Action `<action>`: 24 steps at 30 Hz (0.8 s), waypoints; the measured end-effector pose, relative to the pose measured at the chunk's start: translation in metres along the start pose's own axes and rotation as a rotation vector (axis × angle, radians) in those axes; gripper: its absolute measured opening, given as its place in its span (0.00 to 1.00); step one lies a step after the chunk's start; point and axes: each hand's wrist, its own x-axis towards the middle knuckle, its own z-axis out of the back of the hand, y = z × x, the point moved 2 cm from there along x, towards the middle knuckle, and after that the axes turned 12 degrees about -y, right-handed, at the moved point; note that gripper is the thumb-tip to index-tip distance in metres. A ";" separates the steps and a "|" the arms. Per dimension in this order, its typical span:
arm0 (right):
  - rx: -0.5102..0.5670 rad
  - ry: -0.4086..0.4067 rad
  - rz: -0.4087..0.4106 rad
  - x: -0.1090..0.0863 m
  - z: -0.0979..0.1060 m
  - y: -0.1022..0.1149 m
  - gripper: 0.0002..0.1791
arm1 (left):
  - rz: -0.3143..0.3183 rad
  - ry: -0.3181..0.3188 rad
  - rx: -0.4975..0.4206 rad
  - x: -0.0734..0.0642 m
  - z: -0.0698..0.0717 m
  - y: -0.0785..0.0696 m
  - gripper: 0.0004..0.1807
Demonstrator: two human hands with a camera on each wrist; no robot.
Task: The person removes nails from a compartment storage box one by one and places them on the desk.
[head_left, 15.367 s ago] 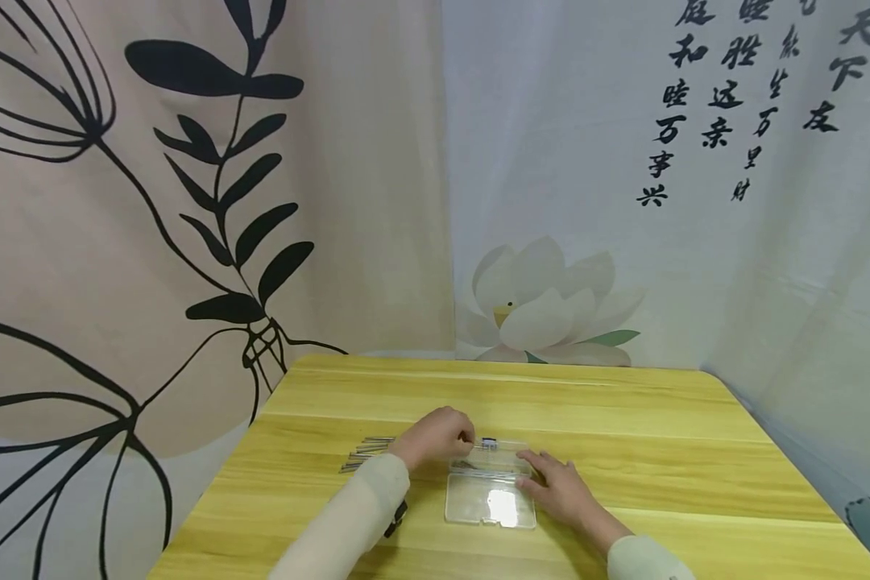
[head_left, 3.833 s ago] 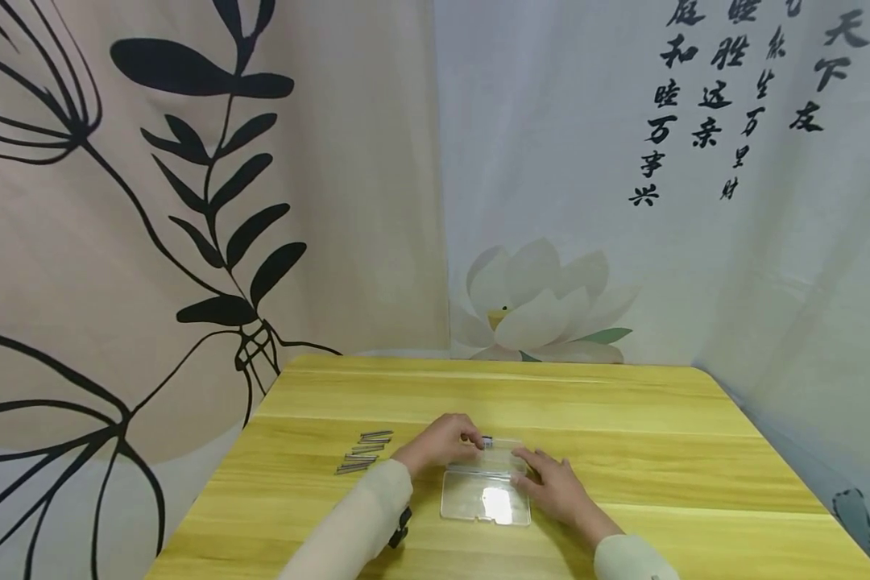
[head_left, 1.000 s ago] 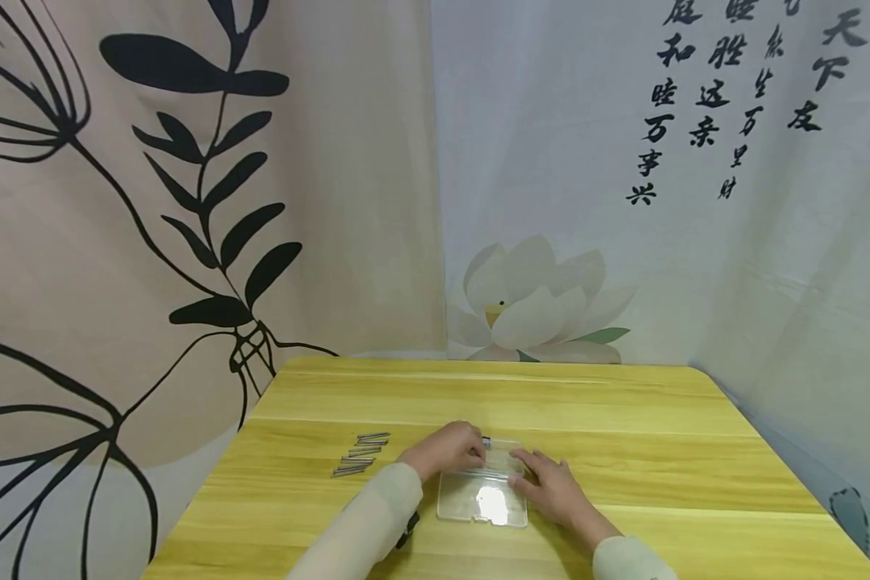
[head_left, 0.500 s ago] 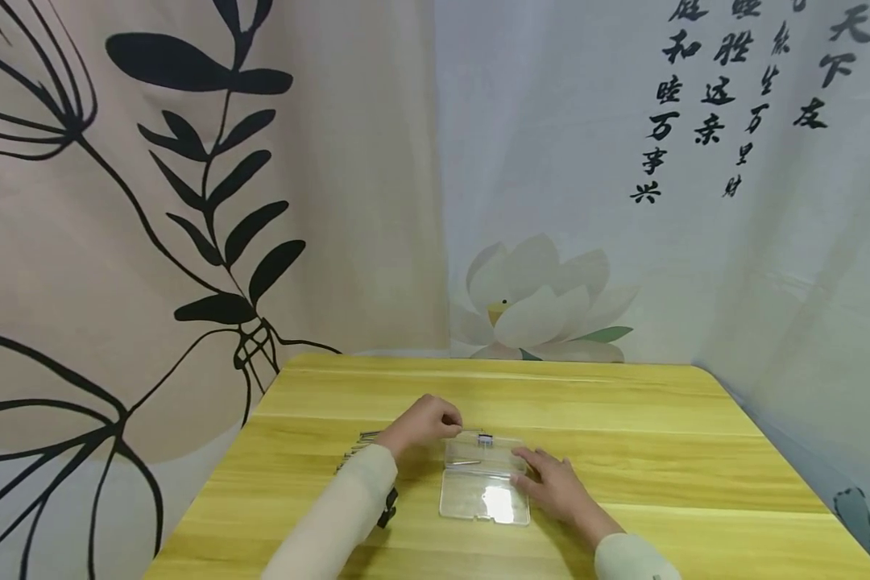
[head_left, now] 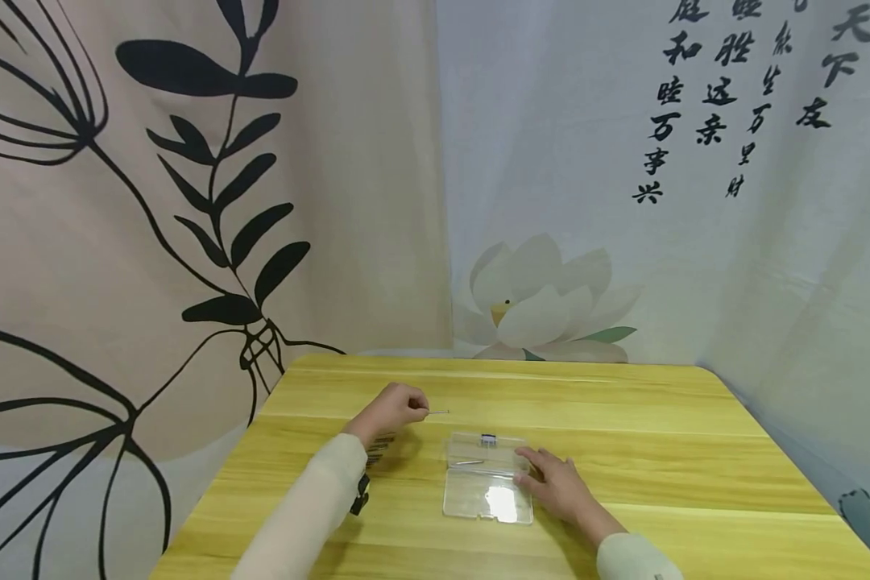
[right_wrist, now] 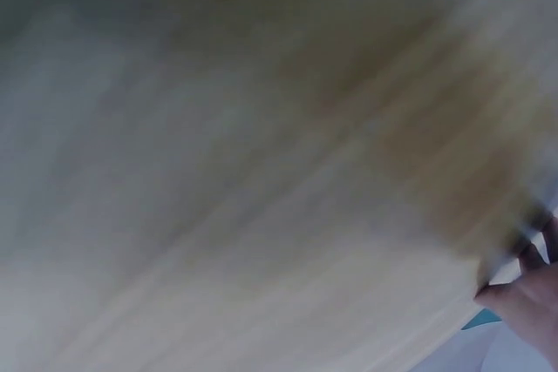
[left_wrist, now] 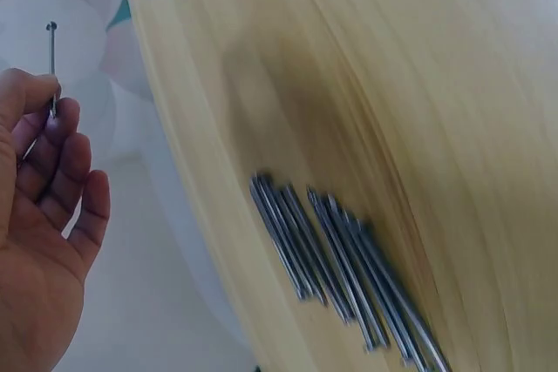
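My left hand (head_left: 395, 409) pinches a nail (head_left: 438, 412) between thumb and forefinger, above the table and left of the box. In the left wrist view the nail's head points away from the fingers. A clear plastic box (head_left: 453, 451) lies with its lid (head_left: 467, 499) folded open towards me. One nail (head_left: 469, 462) lies inside the box's tray. My right hand (head_left: 561, 483) rests at the box's right side, its thumb and forefinger touching the edge. In the right wrist view only part of that hand (right_wrist: 527, 298) shows, at the lower right.
Several loose nails (left_wrist: 349, 267) lie side by side on the wooden table (head_left: 623, 427), under and beside the left forearm. A small dark blue label or latch (head_left: 488, 441) sits at the box's far edge. A printed curtain (head_left: 377, 201) hangs behind the table.
From over the box, my left hand has moved left and away from me, with a nail now showing in its fingers. The nail in the tray is uncovered. My right hand stays put.
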 end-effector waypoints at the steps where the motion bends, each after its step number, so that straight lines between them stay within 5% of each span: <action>1: -0.002 0.000 0.001 0.000 0.000 0.000 0.27 | 0.007 -0.005 0.001 -0.001 0.003 0.002 0.06; 11: -0.011 -0.013 0.006 0.001 -0.003 -0.005 0.27 | 0.065 -0.024 -0.017 -0.012 0.027 0.027 0.06; 24: -0.004 -0.016 0.006 0.000 -0.003 -0.002 0.27 | 0.113 -0.051 0.055 -0.031 0.040 0.061 0.07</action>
